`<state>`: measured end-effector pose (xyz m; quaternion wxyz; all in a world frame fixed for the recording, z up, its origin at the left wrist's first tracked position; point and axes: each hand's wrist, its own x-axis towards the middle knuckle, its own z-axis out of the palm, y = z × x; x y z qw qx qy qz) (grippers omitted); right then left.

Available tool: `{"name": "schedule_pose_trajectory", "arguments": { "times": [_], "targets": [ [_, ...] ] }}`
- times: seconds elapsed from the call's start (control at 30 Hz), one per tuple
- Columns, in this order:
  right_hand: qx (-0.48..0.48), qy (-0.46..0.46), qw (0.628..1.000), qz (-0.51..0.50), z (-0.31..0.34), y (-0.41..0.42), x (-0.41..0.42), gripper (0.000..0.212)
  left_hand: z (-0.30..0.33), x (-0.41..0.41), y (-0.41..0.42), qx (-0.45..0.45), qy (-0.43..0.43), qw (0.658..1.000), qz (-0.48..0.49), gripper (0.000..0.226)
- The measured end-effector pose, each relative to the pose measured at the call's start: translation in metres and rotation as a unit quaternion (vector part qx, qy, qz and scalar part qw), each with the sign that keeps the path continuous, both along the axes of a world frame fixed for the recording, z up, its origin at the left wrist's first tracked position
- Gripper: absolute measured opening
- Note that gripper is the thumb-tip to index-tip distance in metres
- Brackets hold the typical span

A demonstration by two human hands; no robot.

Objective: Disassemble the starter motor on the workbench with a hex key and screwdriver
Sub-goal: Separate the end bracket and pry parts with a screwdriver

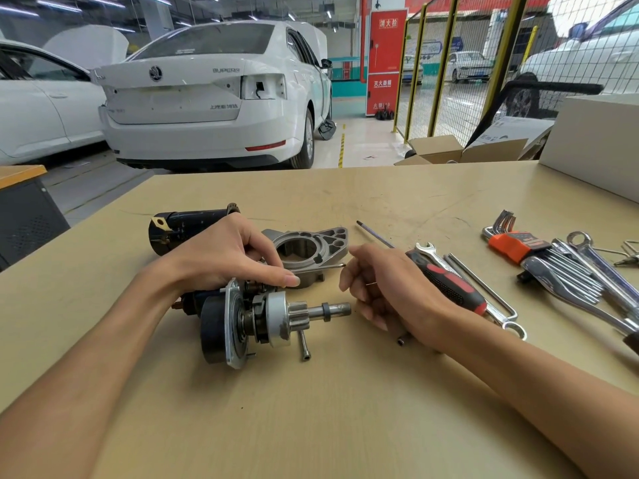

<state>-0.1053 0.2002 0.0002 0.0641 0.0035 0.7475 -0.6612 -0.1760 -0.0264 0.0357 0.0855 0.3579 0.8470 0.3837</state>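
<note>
On the table [345, 409], the left hand [238, 257] pinches a thin rod [320, 268] above the starter motor's pinion assembly [262, 323]; the right hand [387, 288] rests loosely curled, holding nothing, beside the screwdriver [449, 283].

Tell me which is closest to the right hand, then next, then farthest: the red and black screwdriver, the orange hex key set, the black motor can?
1. Red and black screwdriver, just behind the right hand.
2. Orange hex key set, farther right.
3. Black motor can, far left, behind the left hand.
</note>
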Motion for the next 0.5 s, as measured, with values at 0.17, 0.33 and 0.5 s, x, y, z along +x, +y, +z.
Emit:
{"name": "schedule_pose_trajectory", "arguments": {
  "times": [0.17, 0.33, 0.5],
  "targets": [
    [0.042, 0.030, 0.998, 0.036, -0.0004, 0.0001, 0.0003, 0.049, -0.0001, -0.0014, 0.0006, -0.011, 0.000, 1.000, 0.001, 0.022],
    [0.046, 0.045, 0.997, 0.048, -0.0013, 0.0023, -0.0003, 0.042, -0.0011, -0.0025, 0.0005, -0.016, -0.003, 1.000, 0.005, 0.023],
    [0.034, 0.057, 0.996, 0.058, -0.0035, 0.0037, -0.0009, 0.033, -0.0002, -0.0004, 0.0020, -0.023, -0.006, 1.000, 0.004, 0.036]
  ]
}}
